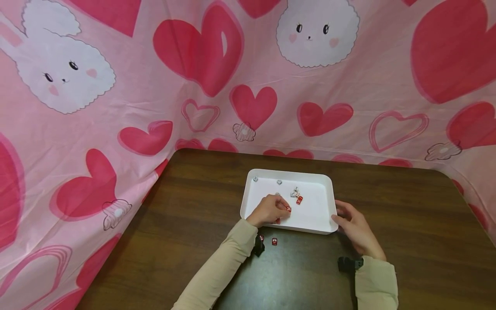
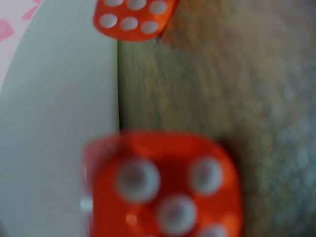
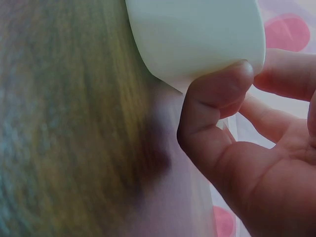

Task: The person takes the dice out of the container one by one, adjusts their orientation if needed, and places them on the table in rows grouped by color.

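Observation:
A white tray [image 1: 324, 185] sits on the dark wooden table [image 1: 407, 215]. My left hand [image 1: 284, 209] reaches into its near left part and pinches a red die [image 1: 288, 209] at the fingertips. Another red die [image 1: 299, 200] and several pale dice [image 1: 295, 192] lie inside the tray. Two red dice [image 1: 274, 241] rest on the table just in front of the tray; the left wrist view shows them close up, one near [image 2: 163, 187] and one farther [image 2: 133, 17], beside the tray's wall [image 2: 54, 123]. My right hand [image 1: 336, 216] holds the tray's near right corner [image 3: 197, 39], with the thumb [image 3: 217, 94] pressed against the wall.
A pink cloth with hearts and rabbits [image 1: 248, 86] hangs behind and to the left of the table. Bare tabletop spreads right of the tray and along the near edge. A pale die [image 1: 255, 179] lies in the tray's far left corner.

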Available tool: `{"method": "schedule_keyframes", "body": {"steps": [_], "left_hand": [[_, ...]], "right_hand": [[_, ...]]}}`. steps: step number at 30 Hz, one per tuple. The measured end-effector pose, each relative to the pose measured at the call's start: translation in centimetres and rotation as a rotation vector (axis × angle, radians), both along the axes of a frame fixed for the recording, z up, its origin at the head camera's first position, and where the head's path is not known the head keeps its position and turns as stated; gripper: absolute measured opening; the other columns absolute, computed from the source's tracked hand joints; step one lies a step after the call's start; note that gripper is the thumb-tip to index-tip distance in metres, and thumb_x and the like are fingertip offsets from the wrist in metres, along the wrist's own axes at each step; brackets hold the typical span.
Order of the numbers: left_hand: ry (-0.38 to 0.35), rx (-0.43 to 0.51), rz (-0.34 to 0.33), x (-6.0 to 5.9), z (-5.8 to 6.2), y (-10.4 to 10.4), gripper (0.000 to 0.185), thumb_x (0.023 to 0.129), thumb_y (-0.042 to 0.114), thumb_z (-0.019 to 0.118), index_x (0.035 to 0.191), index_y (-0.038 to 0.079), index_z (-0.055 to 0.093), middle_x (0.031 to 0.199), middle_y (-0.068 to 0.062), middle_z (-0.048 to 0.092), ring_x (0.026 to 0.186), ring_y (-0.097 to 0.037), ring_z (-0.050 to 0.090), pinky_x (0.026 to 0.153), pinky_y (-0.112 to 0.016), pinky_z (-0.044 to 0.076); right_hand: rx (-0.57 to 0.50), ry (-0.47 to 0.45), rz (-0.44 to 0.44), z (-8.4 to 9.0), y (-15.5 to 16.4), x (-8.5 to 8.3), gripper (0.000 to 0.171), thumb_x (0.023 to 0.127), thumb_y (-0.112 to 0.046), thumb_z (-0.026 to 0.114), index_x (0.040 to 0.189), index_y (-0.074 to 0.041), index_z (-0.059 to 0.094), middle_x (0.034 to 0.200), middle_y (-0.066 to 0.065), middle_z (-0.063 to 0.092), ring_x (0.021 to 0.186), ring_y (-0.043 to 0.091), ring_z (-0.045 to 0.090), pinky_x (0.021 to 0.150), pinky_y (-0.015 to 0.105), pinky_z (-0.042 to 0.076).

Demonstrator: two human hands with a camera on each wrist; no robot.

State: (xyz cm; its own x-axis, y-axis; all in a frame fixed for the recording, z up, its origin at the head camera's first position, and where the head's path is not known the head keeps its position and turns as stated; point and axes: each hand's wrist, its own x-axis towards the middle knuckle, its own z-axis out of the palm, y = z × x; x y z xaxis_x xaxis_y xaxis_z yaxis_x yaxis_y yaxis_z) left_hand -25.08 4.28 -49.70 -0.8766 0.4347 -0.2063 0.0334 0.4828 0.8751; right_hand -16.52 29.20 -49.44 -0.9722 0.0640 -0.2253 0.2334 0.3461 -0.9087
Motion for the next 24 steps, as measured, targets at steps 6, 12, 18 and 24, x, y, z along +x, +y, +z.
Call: {"method": "schedule_keyframes", "body": {"steps": [6,12,18,24], "left_hand": [[0.028,-0.028,-0.004,0.1,0.1,-0.2,0.011,0.082,0.01,0.074,0.091,0.007,0.068,0.069,0.002,0.064,0.044,-0.008,0.049,0.043,-0.02,0.041],[0.062,-0.034,-0.004,0.2,0.5,-0.3,0.011,0.081,0.011,0.075,0.091,0.008,0.069,0.07,0.002,0.063,0.046,-0.008,0.049,0.044,-0.02,0.041],[0.062,-0.022,-0.008,0.1,0.8,-0.5,0.013,0.082,0.012,0.075,0.093,0.009,0.07,0.073,0.001,0.063,0.048,-0.009,0.049,0.046,-0.02,0.041],[0.07,-0.023,-0.015,0.1,1.3,-0.9,0.014,0.082,0.012,0.074,0.095,0.009,0.07,0.075,0.0,0.064,0.05,-0.01,0.05,0.047,-0.021,0.043]], "right_hand": [[0.002,-0.001,0.0,-0.1,-0.1,0.0,0.059,0.099,-0.019,0.053,0.149,-0.002,0.027,0.137,0.027,0.041,0.113,0.033,0.049,0.086,0.033,0.055],[0.001,-0.001,-0.001,0.0,-0.1,0.1,0.059,0.099,-0.019,0.053,0.149,-0.002,0.027,0.136,0.027,0.041,0.112,0.033,0.049,0.084,0.03,0.055],[0.0,-0.013,-0.005,0.1,-0.2,0.1,0.06,0.099,-0.02,0.053,0.15,-0.002,0.027,0.136,0.027,0.04,0.112,0.032,0.048,0.082,0.027,0.054],[0.001,-0.014,-0.006,0.2,-0.1,0.0,0.06,0.099,-0.02,0.053,0.15,-0.002,0.027,0.136,0.027,0.04,0.112,0.032,0.048,0.081,0.026,0.053]]}}
